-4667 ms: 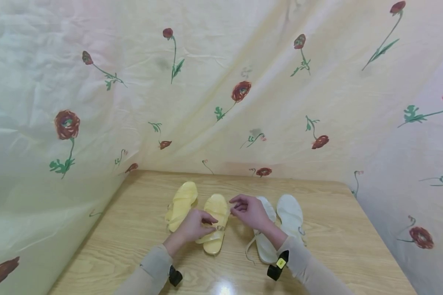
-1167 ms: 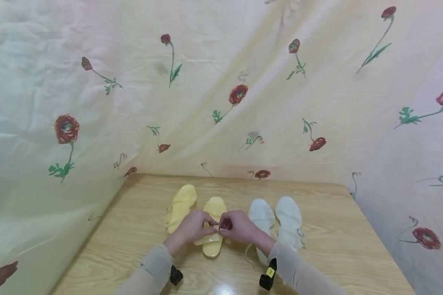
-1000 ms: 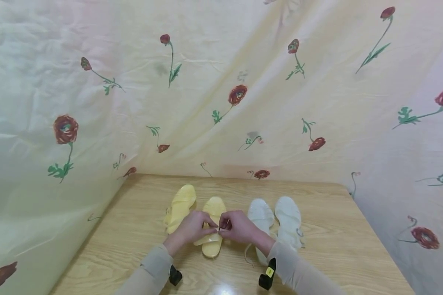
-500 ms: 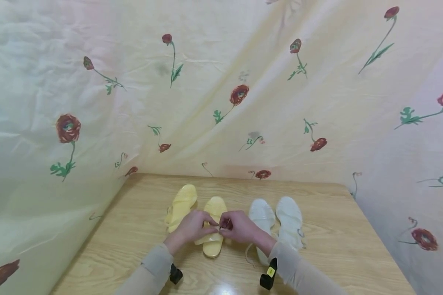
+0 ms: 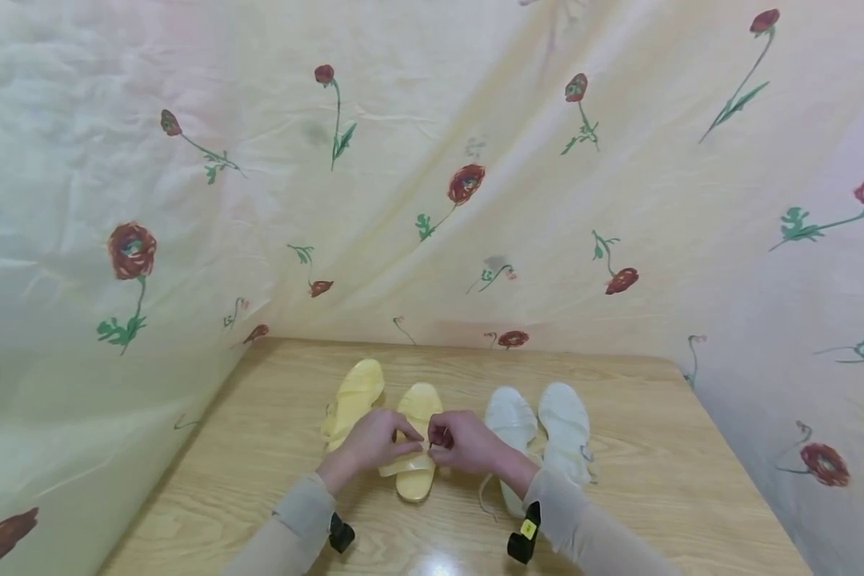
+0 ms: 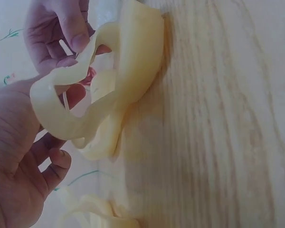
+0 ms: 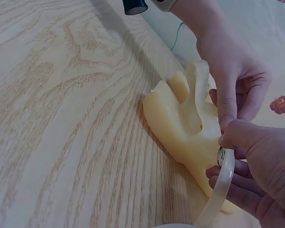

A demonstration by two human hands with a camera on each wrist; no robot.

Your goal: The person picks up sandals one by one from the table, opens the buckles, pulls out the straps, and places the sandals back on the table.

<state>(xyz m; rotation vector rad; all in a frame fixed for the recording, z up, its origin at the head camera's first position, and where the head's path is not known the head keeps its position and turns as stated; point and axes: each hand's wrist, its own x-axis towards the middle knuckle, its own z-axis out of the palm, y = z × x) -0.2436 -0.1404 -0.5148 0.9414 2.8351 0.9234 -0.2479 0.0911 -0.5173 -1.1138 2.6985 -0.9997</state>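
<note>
Two pale yellow sandals lie on the wooden table in the head view. Over the nearer yellow sandal (image 5: 414, 486), my left hand (image 5: 370, 442) and right hand (image 5: 468, 442) meet fingertip to fingertip. Between them is its ankle strap (image 7: 223, 185), with a small metal buckle (image 7: 221, 156) close to my right fingers in the right wrist view. Both hands pinch the strap there; the fingertips partly hide the fastening. In the left wrist view, the strap loop (image 6: 61, 114) curves up from the sole. The other yellow sandal (image 5: 361, 386) lies to the left, partly behind my left hand.
To the right stand two white sandals: one (image 5: 510, 412) lies partly under my right forearm with a loose strap trailing, the other (image 5: 563, 410) just beyond. A flowered cloth (image 5: 389, 200) hangs behind and beside the wooden table (image 5: 655, 464).
Since the earliest frame, my right hand has come left from beside the white sandal to meet my left at the yellow sandal's strap. Over the last second both hands have barely shifted.
</note>
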